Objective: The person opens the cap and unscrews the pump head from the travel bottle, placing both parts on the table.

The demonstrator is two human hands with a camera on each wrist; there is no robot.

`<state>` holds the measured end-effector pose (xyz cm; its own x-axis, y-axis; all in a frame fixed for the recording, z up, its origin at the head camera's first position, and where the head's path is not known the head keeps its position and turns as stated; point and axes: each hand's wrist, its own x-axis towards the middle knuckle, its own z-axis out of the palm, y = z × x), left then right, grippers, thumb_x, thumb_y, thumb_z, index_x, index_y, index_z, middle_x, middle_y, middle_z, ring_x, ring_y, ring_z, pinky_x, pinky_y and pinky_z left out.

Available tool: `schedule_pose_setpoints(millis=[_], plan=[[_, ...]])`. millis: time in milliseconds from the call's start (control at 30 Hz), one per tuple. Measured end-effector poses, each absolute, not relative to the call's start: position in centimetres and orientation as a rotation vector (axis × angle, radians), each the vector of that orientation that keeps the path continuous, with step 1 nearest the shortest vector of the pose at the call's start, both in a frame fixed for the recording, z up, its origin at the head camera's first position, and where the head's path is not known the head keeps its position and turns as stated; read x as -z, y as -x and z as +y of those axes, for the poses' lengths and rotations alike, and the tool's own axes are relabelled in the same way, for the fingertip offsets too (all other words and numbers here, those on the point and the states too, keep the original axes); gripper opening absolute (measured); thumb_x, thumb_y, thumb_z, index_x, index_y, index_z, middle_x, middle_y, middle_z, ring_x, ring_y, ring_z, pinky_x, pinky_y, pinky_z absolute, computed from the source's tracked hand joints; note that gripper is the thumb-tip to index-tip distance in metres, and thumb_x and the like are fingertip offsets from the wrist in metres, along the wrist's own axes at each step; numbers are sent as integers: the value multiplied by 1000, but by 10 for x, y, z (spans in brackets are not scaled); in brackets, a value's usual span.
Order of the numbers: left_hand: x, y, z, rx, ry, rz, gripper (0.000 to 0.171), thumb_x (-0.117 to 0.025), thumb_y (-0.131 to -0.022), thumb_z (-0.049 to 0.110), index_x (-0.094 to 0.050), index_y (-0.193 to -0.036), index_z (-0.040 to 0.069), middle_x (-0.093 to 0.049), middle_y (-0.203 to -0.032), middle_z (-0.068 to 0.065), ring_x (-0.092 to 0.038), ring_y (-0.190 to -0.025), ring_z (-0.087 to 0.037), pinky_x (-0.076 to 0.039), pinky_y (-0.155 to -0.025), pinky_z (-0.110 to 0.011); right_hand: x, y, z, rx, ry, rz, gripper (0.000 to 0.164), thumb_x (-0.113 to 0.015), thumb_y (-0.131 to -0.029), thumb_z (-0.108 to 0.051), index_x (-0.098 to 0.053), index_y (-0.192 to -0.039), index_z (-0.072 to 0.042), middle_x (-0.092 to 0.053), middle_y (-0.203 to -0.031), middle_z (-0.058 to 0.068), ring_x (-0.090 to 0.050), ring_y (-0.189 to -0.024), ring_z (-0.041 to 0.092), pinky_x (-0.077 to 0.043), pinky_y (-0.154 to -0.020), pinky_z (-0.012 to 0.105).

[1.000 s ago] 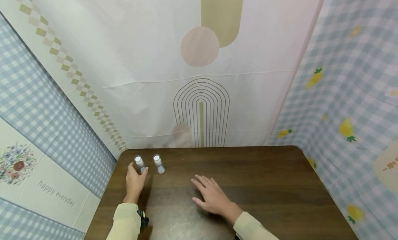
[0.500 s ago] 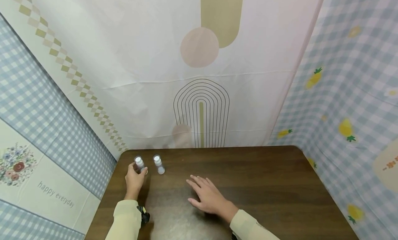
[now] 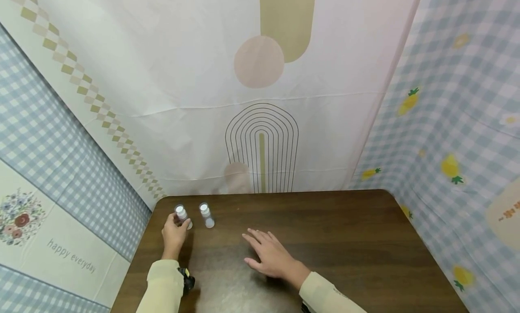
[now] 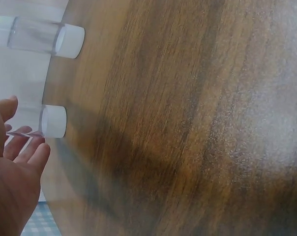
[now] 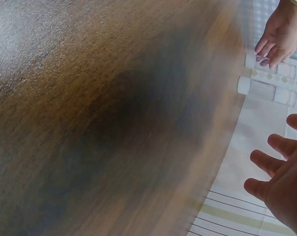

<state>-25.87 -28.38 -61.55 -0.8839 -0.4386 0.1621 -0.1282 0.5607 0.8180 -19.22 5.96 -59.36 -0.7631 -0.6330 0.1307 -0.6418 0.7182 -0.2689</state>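
Observation:
Two clear bottles with white ends stand upright near the back left of the brown table. Round the left bottle (image 3: pixel 180 211) my left hand (image 3: pixel 173 237) has its thumb on one side and fingers on the other. The left wrist view shows those fingers through the clear wall, just above the white base (image 4: pixel 55 121). A short gap to the right stands the second bottle (image 3: pixel 206 214), untouched. My right hand (image 3: pixel 271 257) is spread palm down over the middle of the table, holding nothing. In the right wrist view its fingers (image 5: pixel 266 162) are spread apart.
The wooden table (image 3: pixel 325 241) has rounded back corners. A white printed cloth (image 3: pixel 195 146) hangs behind it, with blue checked cloths (image 3: pixel 426 159) at both sides. A dark strap (image 3: pixel 188 280) sits at the left sleeve's cuff.
My left thumb and fingers have drawn in round the left bottle. My right hand has shifted slightly to the left. Both bottles stay where they stood.

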Motion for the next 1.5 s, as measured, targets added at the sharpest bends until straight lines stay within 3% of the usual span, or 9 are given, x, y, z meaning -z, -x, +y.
schedule_pose_setpoints(millis=[267,667,1000,1100,1200,1267,1333,1500], plan=[[615,260,-281,1233,-456,-2404,40,-75,-92,7,-59,-125,-8,-67,-122,-34,-63,-117,-50,-43,-106,-62,592,192,64,-490,-1048,-2914,71,-55,-101,-53,-36,-161,-18,-39,-165,9,-44,-147,34,-37,-116,62],[599,244,-279,1133,-346,-2305,41,-78,-88,3,-61,-124,-7,-71,-112,-32,-69,-99,-47,-51,-91,-59,589,197,70,-503,-999,-2920,71,-55,-102,-53,-34,-161,-21,-37,-166,7,-43,-148,32,-35,-118,62],[587,236,-271,1080,-190,-2205,40,-81,-83,-2,-66,-119,-7,-73,-104,-28,-71,-88,-39,-60,-73,-42,579,201,78,-520,-993,-2890,71,-54,-103,-53,-33,-162,-20,-36,-166,8,-42,-149,32,-35,-118,62],[583,233,-265,1088,-129,-2181,41,-83,-81,-4,-66,-118,-7,-72,-103,-27,-71,-89,-38,-61,-73,-31,577,203,81,-512,-986,-2875,71,-54,-103,-53,-33,-162,-20,-37,-166,8,-42,-148,33,-35,-117,63],[577,229,-259,1109,-68,-2159,42,-83,-80,-7,-65,-117,-9,-70,-102,-26,-70,-90,-37,-56,-74,-11,574,204,84,-514,-972,-2861,71,-55,-103,-53,-34,-161,-20,-37,-165,8,-42,-148,33,-35,-117,63],[572,227,-254,1123,-43,-2152,42,-84,-79,-6,-65,-116,-8,-70,-101,-25,-69,-90,-35,-54,-75,-9,573,205,85,-513,-964,-2851,70,-55,-103,-53,-34,-161,-21,-38,-165,8,-42,-148,34,-35,-117,63],[568,225,-248,1125,-14,-2149,42,-84,-79,-6,-66,-116,-8,-70,-101,-24,-69,-90,-33,-56,-74,-12,573,207,87,-513,-961,-2838,70,-55,-102,-52,-35,-161,-21,-38,-165,8,-42,-148,34,-36,-117,63],[562,223,-232,1107,71,-2136,42,-85,-77,-7,-67,-114,-7,-70,-99,-21,-70,-87,-32,-62,-71,-37,572,209,89,-483,-979,-2782,69,-55,-103,-52,-36,-161,-20,-39,-164,8,-44,-147,34,-38,-116,62]])
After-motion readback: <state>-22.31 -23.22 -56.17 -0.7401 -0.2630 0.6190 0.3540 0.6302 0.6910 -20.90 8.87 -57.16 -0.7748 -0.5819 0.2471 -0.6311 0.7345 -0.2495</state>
